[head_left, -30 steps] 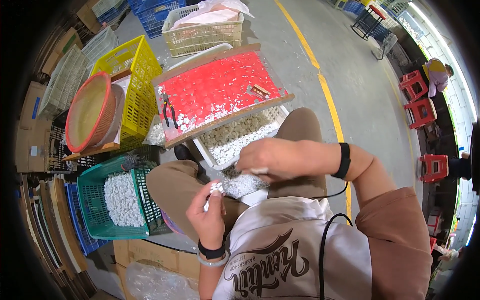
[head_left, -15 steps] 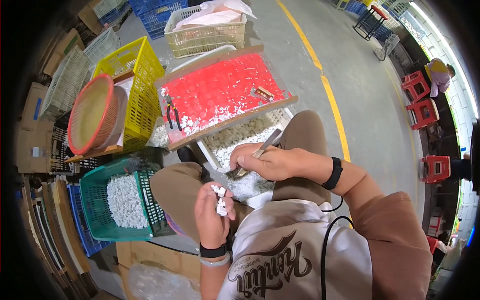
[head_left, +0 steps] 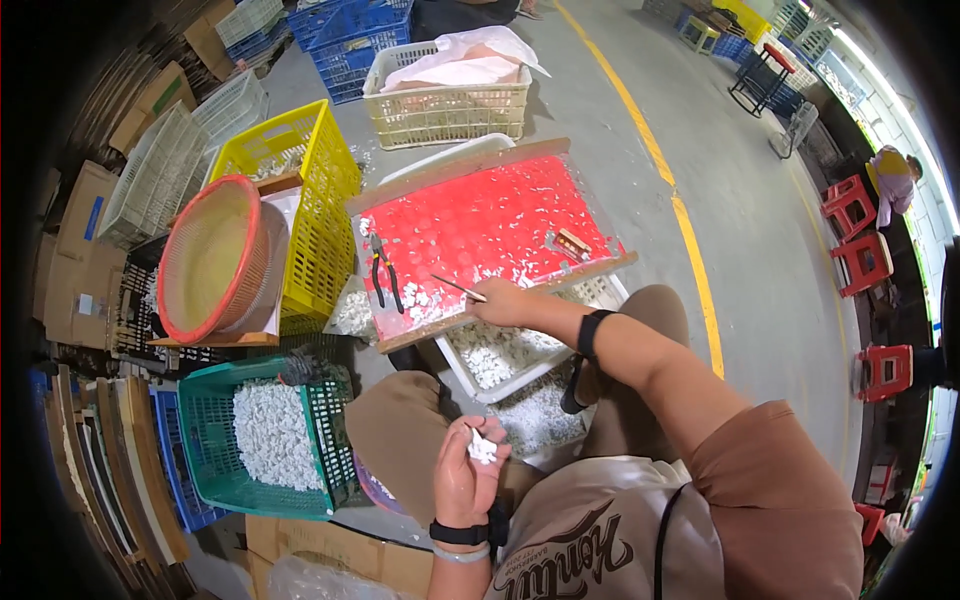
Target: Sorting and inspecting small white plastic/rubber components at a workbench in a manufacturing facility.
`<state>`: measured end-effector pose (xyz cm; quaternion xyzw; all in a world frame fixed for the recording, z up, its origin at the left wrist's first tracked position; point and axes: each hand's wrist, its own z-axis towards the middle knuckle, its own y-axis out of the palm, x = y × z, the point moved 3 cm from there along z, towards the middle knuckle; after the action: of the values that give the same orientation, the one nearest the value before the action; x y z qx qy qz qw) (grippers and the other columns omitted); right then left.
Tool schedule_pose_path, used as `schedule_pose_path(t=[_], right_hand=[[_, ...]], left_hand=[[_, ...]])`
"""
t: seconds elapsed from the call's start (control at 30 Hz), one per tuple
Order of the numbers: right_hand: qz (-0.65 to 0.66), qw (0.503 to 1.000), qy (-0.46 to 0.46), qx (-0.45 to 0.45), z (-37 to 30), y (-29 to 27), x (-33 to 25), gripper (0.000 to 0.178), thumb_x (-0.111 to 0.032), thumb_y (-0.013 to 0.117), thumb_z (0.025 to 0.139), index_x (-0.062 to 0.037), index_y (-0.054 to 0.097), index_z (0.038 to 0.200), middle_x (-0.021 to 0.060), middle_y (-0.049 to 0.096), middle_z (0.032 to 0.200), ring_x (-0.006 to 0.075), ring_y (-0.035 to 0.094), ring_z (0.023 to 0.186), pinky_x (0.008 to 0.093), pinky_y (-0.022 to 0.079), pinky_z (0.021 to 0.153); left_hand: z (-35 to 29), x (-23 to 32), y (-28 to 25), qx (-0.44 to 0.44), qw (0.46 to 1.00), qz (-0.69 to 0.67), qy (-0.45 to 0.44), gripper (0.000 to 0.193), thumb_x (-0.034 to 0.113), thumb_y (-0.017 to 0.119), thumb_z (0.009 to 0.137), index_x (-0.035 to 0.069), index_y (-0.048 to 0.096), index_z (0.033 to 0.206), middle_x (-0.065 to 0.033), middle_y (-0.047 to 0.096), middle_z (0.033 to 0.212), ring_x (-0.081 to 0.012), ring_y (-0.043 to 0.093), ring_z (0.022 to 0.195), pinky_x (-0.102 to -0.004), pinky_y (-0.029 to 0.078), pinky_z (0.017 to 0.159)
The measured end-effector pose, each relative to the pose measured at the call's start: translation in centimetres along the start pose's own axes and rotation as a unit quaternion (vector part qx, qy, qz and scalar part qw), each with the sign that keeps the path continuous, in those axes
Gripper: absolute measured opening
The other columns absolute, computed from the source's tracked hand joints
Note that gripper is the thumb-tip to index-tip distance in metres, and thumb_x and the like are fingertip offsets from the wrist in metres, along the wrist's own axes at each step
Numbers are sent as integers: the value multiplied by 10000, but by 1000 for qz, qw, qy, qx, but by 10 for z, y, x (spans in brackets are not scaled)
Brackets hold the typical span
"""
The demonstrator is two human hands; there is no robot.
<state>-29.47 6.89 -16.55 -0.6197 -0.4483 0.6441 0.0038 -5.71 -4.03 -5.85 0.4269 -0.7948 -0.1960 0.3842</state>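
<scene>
My right hand [head_left: 503, 303] is closed round the handle of a thin knife [head_left: 457, 287]. Its blade points left, over the near edge of a red board [head_left: 470, 222] with wooden rails. Small white pieces [head_left: 416, 300] and scraps lie scattered on this board. Cupped by my left knee, my left hand [head_left: 462, 485] holds a few white plastic pieces [head_left: 482, 448] in its curled fingers. Black-handled pliers [head_left: 382, 272] rest at the board's left end. Under the board, a white tray [head_left: 480, 392] contains more white pieces.
A green basket [head_left: 335, 440] full of white pieces stands at left. Behind it are an orange colander [head_left: 252, 262] and a yellow crate [head_left: 330, 205]. A cream crate [head_left: 450, 112] stands beyond the board. Red stools [head_left: 862, 262] and another person [head_left: 893, 178] are far right.
My right hand has moved forward with the knife, from above the tray to the board's near edge. My left hand has curled more round its pieces. The whole view has shifted.
</scene>
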Motion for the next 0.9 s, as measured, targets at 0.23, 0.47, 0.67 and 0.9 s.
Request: schedule_pose_path(t=[0.23,0.47,0.67,0.9], right_hand=[[-106,992,55,-51,99,49,0,569,-266,690,725,-83,499,1229,268,531,1126,415,547,1045,459,467,874],[-161,976,26,-143,126,73,-14,600,-284,688,758,-94,450,1275,288,413,1201,457,532,1035,470,464,885],[-141,986,1,-91,138,55,30,407,-55,594,744,-41,505,1141,295,401,1213,456,577,936,474,485,824],[-157,973,-47,-160,117,44,23,279,-1,544,721,-31,613,989,217,519,1128,405,571,978,442,478,836]], left_hand=[[21,10,1,-17,998,-9,-54,321,323,426,965,117,416,720,-17,413,692,-151,448,666,-281,340,538],[41,21,-2,45,997,-39,-48,258,231,464,933,89,401,728,-41,389,719,-168,422,673,-310,369,559],[55,14,-8,42,996,-56,-52,203,202,475,929,100,447,755,-30,443,730,-169,443,658,-318,380,566],[58,9,-5,32,997,-47,-57,228,217,508,919,76,436,755,-45,447,733,-176,457,672,-321,397,580]])
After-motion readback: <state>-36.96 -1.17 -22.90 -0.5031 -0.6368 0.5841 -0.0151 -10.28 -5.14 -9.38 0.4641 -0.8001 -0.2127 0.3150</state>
